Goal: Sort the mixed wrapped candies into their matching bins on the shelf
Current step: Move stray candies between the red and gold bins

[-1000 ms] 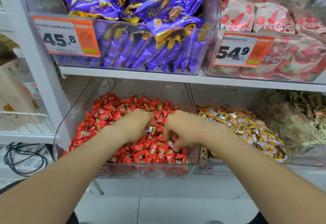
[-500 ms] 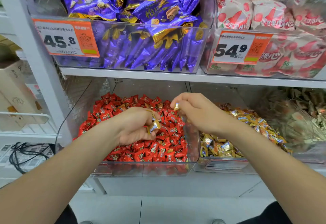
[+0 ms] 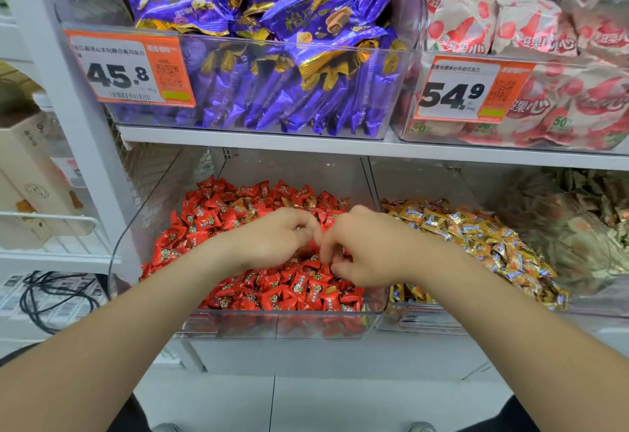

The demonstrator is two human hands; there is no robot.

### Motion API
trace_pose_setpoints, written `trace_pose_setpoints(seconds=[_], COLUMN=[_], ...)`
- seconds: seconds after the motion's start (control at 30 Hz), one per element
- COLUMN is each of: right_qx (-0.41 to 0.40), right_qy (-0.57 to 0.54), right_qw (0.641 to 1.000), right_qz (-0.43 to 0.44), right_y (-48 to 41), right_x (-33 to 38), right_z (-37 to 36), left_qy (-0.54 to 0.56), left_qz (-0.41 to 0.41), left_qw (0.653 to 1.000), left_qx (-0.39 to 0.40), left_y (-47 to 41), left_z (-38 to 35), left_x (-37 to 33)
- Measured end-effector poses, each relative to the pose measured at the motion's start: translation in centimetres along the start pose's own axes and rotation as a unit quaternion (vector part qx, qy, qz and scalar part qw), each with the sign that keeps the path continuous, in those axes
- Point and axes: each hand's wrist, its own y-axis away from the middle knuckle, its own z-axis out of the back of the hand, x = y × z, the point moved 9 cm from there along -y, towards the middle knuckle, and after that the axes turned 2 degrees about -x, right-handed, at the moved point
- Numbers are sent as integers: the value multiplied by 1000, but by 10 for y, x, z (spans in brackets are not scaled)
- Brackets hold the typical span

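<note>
Both of my hands are over the clear bin (image 3: pixel 272 324) of red wrapped candies (image 3: pixel 292 290) on the lower shelf. My left hand (image 3: pixel 275 237) is knuckles-up with its fingers curled down into the pile. My right hand (image 3: pixel 364 247) sits right beside it, fingers curled toward the left hand, fingertips on the red candies. The two hands nearly touch at the fingertips. Whatever either hand holds is hidden under the fingers. A few gold wrappers (image 3: pixel 243 207) lie mixed among the red ones. The bin of gold wrapped candies (image 3: pixel 476 230) stands just to the right.
A third bin with pale greenish candies (image 3: pixel 585 227) is at the far right. Above, the upper shelf (image 3: pixel 306 145) carries bins of purple packets (image 3: pixel 289 91) and white-red packets (image 3: pixel 544 98) with orange price tags. A white shelf post (image 3: pixel 85 125) stands at the left.
My right hand has come back from the edge of the gold bin down into the red pile. The gold candies seen in both hands half a second ago are out of sight.
</note>
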Motion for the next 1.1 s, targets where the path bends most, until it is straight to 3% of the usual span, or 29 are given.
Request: trace_pose_setpoints(seconds=[0.13,0.3,0.53,0.77,0.9,1.1], right_qx=[53,92,82,78,38,-112], right_qy=[91,124,122,106,8,-155], right_qw=[994,988,989,990,997,977], right_qz=[24,4,-24,-43,-66,-90], right_y=[-4,-7,-10,-13,-18,-17], right_x=[13,10,12,6,-3,-17], right_z=[-18,-29,-39,-40,-27,15], left_qy=[-253,-312,-270,-220,-193,-147], left_qz=[-95,-118,-88,-89,-87,-66], left_qw=[962,940,959,964,974,987], left_qx=[36,71,15,-120,-76,-8], left_y=[6,4,10,21,24,29], left_z=[-19,-25,-5,29,24,13], left_x=[-5,-4,2,-8,1,5])
